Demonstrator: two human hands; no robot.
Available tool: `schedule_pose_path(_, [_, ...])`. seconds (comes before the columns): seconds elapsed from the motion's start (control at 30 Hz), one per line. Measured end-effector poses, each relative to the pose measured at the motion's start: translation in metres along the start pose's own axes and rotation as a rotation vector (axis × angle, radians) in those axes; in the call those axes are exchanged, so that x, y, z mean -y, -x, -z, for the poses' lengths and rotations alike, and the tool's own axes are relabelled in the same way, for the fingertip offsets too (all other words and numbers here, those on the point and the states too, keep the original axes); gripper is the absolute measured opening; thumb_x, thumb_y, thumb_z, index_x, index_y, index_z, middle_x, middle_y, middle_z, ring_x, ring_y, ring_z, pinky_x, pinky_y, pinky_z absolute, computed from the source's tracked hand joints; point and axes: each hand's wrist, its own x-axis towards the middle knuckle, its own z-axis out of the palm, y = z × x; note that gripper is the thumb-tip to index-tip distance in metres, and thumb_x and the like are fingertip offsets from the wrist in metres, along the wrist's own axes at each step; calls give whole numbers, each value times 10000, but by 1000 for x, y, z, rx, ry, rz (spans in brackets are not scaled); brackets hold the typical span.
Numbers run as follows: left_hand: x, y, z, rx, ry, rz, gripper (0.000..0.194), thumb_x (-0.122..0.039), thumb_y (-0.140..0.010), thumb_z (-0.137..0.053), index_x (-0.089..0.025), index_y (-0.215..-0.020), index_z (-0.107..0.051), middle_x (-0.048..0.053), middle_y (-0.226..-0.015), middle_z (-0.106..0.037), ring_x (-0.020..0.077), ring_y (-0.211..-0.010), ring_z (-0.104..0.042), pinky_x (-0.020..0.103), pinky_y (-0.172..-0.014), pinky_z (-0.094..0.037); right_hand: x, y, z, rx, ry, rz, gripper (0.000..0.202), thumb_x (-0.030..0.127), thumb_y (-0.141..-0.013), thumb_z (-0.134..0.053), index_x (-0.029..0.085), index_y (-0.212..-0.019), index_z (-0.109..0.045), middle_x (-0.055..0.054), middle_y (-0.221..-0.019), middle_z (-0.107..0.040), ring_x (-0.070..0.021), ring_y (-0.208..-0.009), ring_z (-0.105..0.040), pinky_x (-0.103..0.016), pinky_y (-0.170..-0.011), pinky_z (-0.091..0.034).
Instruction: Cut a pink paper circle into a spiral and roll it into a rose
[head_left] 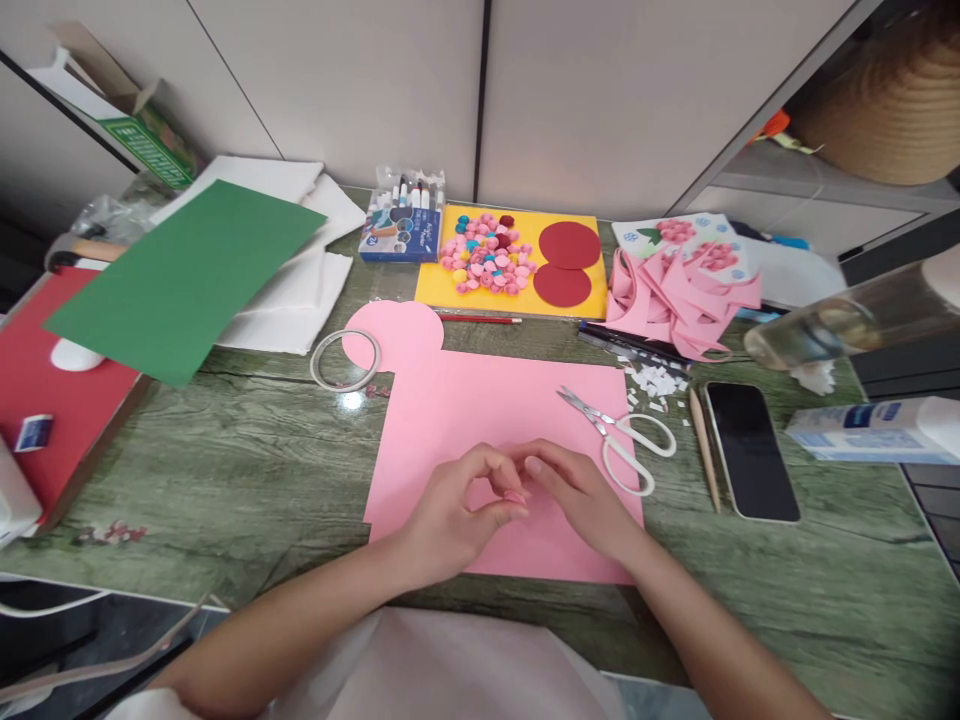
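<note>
Above the near part of the pink paper [457, 400] on the table [247, 460], the left hand [461, 510] pinches a small pink piece [514, 497] between thumb and forefinger; the right hand [589, 500] arches beside it, fingers half bent, its hold on anything impossible to tell. A slack pinch could drop the piece onto like-coloured paper, hiding it; a rightward sweep might knock the white-handled scissors [604, 417].

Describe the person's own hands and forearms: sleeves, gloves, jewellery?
Left hand and right hand: ungloved, no rings, watches or bracelets visible. Forearms bare; a whitish sleeve edge shows at lower left, none on the right. Pale garment between them.
</note>
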Motion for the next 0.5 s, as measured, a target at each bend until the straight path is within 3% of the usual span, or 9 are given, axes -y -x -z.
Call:
schedule_pose_path(0.23, [3,-8,-1,-26,132,95,118,-195,-714,-672,-164,-789,-586,28,-814,-658,154,-814,-633,305,-795,-496,-2,0,-1,2,7,17,252,291,-918,-419,218,-1035,-630,-31,-1003,-659,-166,-937,-592,-274,-833,-434])
schedule_pose_path(0.5, [2,-12,3,11,135,5,167,-189,-746,-646,-190,-906,-692,45,-900,-666,151,-851,-617,292,-815,-489,-4,-2,2,12,11,35,242,288,-913,-435,203,-1045,-620,-21,-950,-655,-150,-868,-588,-265,-815,-436])
